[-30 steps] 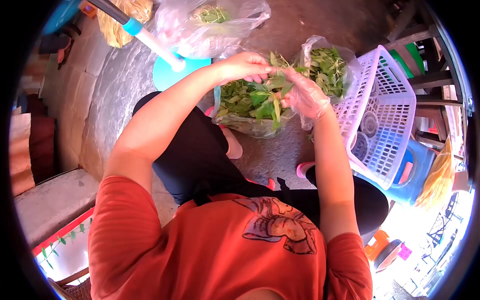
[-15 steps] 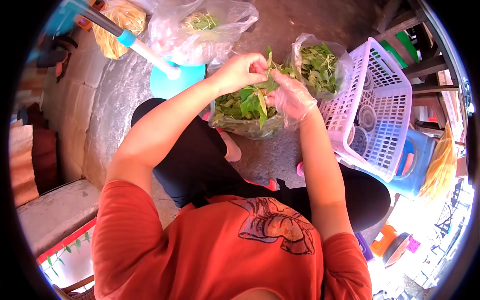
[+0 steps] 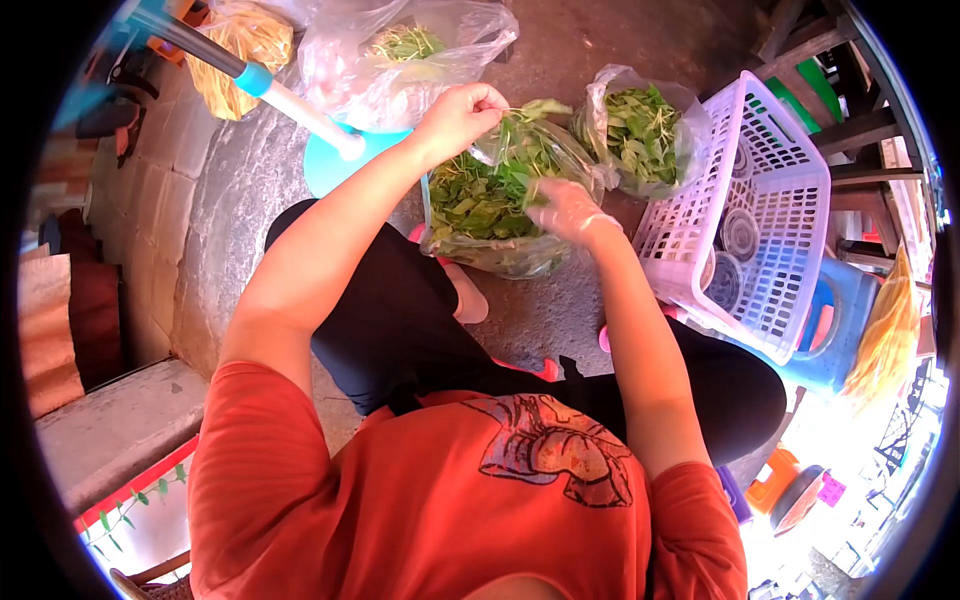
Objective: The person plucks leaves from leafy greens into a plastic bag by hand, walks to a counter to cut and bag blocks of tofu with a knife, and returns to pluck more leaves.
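My bare left hand [image 3: 458,122] is closed, fingertips pinching the stem of a leafy green sprig [image 3: 540,108] that extends to the right. Below it stands a clear plastic bag [image 3: 500,262] full of loose leafy greens [image 3: 470,205]. My right hand [image 3: 568,211], in a clear plastic glove, is at the right side of that bag, over the leaves. Motion blurs its fingers, so what they hold, if anything, does not show. A second clear bag of leafy greens [image 3: 642,135] stands just beyond, to the right.
A white plastic basket [image 3: 765,250] with round clear lids inside stands at right, beside a blue stool [image 3: 840,325]. At the back lies a plastic bag [image 3: 350,75] with cut stems [image 3: 405,43]. A light-blue disc with a pole [image 3: 345,170] stands left of the greens.
My hands have moved apart. The left has shifted slightly left and up with a sprig in its fingertips; the right has dropped down towards the leaves in the bag.
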### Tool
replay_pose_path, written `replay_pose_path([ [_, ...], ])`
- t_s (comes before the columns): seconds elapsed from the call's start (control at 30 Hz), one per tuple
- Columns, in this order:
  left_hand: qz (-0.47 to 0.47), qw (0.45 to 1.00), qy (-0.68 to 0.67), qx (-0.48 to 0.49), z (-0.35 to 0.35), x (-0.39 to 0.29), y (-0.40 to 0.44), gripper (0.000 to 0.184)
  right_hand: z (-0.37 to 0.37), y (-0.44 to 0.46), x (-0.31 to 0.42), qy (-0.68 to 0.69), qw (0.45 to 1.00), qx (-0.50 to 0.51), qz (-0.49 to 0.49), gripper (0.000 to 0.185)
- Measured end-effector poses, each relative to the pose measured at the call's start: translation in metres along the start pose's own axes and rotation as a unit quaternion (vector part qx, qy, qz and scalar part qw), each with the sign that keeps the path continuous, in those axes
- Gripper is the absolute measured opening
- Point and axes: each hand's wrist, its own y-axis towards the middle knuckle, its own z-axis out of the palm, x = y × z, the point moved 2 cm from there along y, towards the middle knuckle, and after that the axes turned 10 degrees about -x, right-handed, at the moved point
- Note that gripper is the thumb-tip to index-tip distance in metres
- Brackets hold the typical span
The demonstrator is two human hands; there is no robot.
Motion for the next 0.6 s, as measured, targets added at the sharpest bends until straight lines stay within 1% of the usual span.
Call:
replay_pose_path([
  [0.03, 0.002, 1.000, -0.019, -0.007, -0.002, 0.003, 0.002, 0.011, 0.003, -0.002, -0.002, -0.165, 0.985, 0.016, -0.056, 0.046],
  [0.07, -0.012, 1.000, -0.024, 0.004, -0.003, 0.008, 0.004, 0.010, 0.006, -0.006, -0.004, -0.097, 0.995, -0.014, -0.028, 0.048],
  [0.17, -0.049, 0.997, -0.048, 0.029, -0.004, 0.010, 0.001, 0.011, 0.002, -0.002, -0.007, -0.105, 0.990, -0.051, -0.074, 0.045],
  [0.2, -0.041, 0.999, -0.023, 0.022, -0.004, 0.009, 0.000, 0.011, -0.005, -0.002, 0.000, -0.106, 0.991, -0.066, -0.041, 0.046],
  [0.3, -0.020, 0.999, 0.036, 0.005, -0.002, -0.004, -0.004, 0.013, -0.026, -0.008, 0.018, -0.101, 0.985, -0.139, -0.017, 0.047],
  [0.33, -0.020, 0.999, 0.048, 0.000, -0.002, -0.010, -0.006, 0.014, -0.028, -0.007, 0.019, -0.117, 0.978, -0.171, 0.015, 0.047],
  [0.43, -0.003, 0.996, 0.089, -0.003, -0.002, -0.011, -0.006, 0.016, -0.046, -0.011, 0.032, -0.149, 0.962, -0.230, -0.013, 0.045],
  [0.47, 0.006, 0.995, 0.102, -0.001, -0.002, -0.010, -0.006, 0.017, -0.050, -0.016, 0.039, -0.147, 0.956, -0.251, -0.036, 0.043],
  [0.57, 0.012, 0.993, 0.121, 0.011, -0.001, -0.010, -0.008, 0.016, -0.054, -0.018, 0.048, -0.095, 0.938, -0.307, -0.125, 0.033],
  [0.6, -0.007, 0.996, 0.088, 0.026, 0.002, -0.009, -0.008, 0.016, -0.051, -0.015, 0.049, -0.079, 0.925, -0.330, -0.171, 0.029],
])
